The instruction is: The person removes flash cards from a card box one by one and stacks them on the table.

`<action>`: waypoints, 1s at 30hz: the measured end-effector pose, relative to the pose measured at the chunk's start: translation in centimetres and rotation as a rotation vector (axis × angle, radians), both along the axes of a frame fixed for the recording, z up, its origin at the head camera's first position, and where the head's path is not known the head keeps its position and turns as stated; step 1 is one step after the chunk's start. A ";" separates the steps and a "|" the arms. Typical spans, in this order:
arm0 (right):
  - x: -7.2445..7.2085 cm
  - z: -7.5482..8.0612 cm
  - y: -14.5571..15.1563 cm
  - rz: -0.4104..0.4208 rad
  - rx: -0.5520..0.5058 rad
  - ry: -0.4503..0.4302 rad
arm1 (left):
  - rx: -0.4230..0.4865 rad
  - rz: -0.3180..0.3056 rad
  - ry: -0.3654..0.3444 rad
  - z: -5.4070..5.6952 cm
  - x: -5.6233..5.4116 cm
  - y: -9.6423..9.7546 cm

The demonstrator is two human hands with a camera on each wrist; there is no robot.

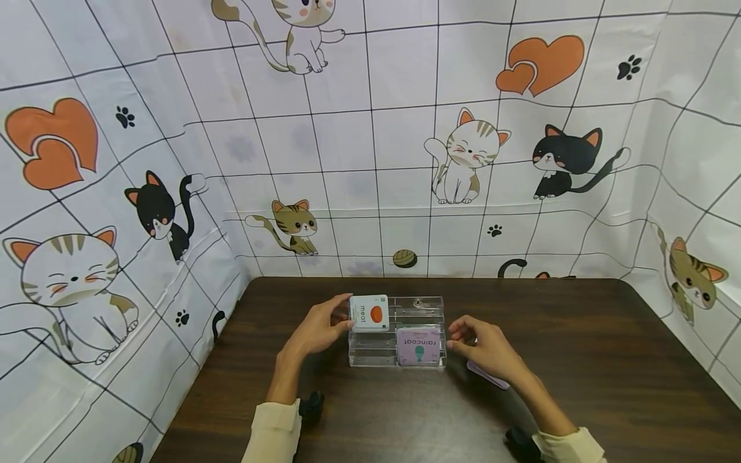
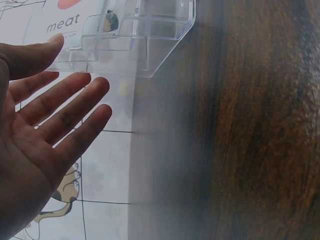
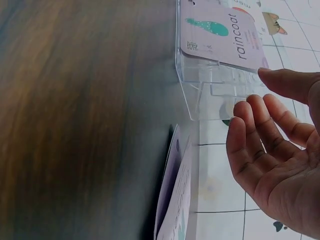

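A clear stepped acrylic holder [image 1: 370, 361] stands on the table. On its upper left tiers leans a white "meat" card [image 1: 370, 314] with a red-orange picture. The lilac "raincoat" card [image 1: 418, 347] sits at the holder's lower right. My left hand [image 1: 318, 328] is at the left edge of the meat card; in the left wrist view its fingers spread fairly straight and the thumb tip overlaps the card. Beside the holder's right side is my right hand [image 1: 488, 347], fingers loosely bent around nothing, thumb tip [image 3: 264, 75] right at the raincoat card's corner.
Lilac cards [image 1: 487, 375] lie on the dark wooden table [image 1: 579, 360], partly under the right hand and forearm. Behind and on both sides hangs a white cloth [image 1: 347, 148] printed with cats, hearts and paw prints.
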State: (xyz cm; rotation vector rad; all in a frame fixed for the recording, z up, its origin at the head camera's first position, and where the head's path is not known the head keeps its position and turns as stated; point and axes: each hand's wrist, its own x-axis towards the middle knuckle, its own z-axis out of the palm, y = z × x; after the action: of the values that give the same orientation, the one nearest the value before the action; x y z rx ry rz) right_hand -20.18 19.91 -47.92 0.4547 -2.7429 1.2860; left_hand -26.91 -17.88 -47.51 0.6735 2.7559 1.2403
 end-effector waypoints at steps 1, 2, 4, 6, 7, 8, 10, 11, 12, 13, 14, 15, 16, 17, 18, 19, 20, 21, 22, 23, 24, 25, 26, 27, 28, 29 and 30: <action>0.0 0.0 -0.1 0.002 -0.007 -0.009 | 0.000 0.001 0.001 0.0 0.0 0.0; -0.1 0.0 -0.1 0.009 -0.010 -0.011 | 0.000 0.002 0.001 0.0 0.0 0.0; -0.1 0.0 -0.2 0.019 -0.020 -0.017 | 0.001 0.004 0.000 -0.1 0.0 0.0; -0.2 0.0 -0.4 0.022 -0.026 -0.016 | 0.001 0.005 -0.002 -0.1 0.0 0.0; -0.3 0.0 -0.5 0.021 -0.029 -0.016 | 0.002 0.004 -0.001 -0.1 0.0 0.0; -0.3 0.0 -0.6 0.024 -0.030 -0.011 | 0.004 0.004 -0.002 -0.1 0.0 0.0; -0.4 -0.1 -0.8 0.023 -0.035 -0.010 | 0.006 0.002 0.000 -0.1 -0.1 0.0; -0.4 0.0 -0.9 0.022 -0.040 -0.009 | 0.008 0.000 0.000 -0.1 -0.1 0.0; -0.4 0.0 -1.0 0.024 -0.044 -0.009 | 0.009 0.000 0.002 -0.1 -0.1 0.0; -0.4 0.0 -1.1 0.027 -0.047 -0.007 | 0.010 -0.002 0.002 -0.1 -0.1 0.0; -0.5 0.0 -1.2 0.030 -0.049 -0.004 | 0.012 -0.004 0.002 -0.1 -0.1 0.0; -0.5 0.1 -1.3 0.030 -0.052 -0.005 | 0.013 -0.006 0.002 -0.1 -0.1 -0.1; -0.5 0.1 -1.4 0.031 -0.052 -0.004 | 0.012 -0.008 0.003 -0.1 -0.1 -0.1; -0.5 0.1 -1.4 0.031 -0.055 -0.004 | 0.011 -0.009 0.003 -0.1 -0.1 -0.1; -0.6 0.1 -1.5 0.034 -0.053 -0.003 | 0.011 -0.011 0.003 0.0 -0.1 -0.1; -0.6 0.2 -1.6 0.037 -0.050 -0.001 | 0.010 -0.012 0.003 0.0 -0.1 -0.1; -0.7 0.2 -1.6 0.034 -0.046 -0.003 | 0.009 -0.014 0.004 0.0 -0.1 -0.1; -0.7 0.2 -1.7 0.032 -0.042 -0.001 | 0.006 -0.013 0.005 0.0 -0.1 -0.1; -0.8 0.1 -1.8 0.029 -0.038 -0.001 | 0.004 -0.012 0.006 0.0 -0.1 -0.1; -0.9 0.1 -1.8 0.028 -0.034 -0.001 | 0.004 -0.011 0.006 0.0 -0.1 -0.1; -0.9 0.0 -1.8 0.028 -0.029 0.000 | 0.003 -0.010 0.006 0.0 -0.1 -0.1; -0.9 0.0 -1.9 0.027 -0.023 0.000 | 0.001 -0.011 0.007 0.0 -0.1 -0.1; -1.0 0.0 -1.9 0.023 -0.020 0.001 | 0.001 -0.010 0.007 0.0 -0.1 -0.1; -1.0 0.0 -2.0 0.026 -0.018 0.006 | 0.001 -0.010 0.006 0.0 -0.1 -0.1; -1.0 0.0 -2.0 0.023 -0.017 0.005 | 0.001 -0.010 0.006 0.0 -0.1 -0.1; -0.9 0.1 -2.1 0.025 -0.015 0.008 | 0.002 -0.011 0.004 0.0 -0.1 0.0; -0.9 0.1 -2.2 0.024 -0.012 0.013 | 0.002 -0.012 0.006 0.0 -0.1 0.0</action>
State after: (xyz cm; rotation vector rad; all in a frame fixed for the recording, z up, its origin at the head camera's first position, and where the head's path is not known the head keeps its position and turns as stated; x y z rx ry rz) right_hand -21.11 17.73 -47.80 0.4938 -2.7261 1.2998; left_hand -27.01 -17.91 -47.54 0.6940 2.7512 1.2412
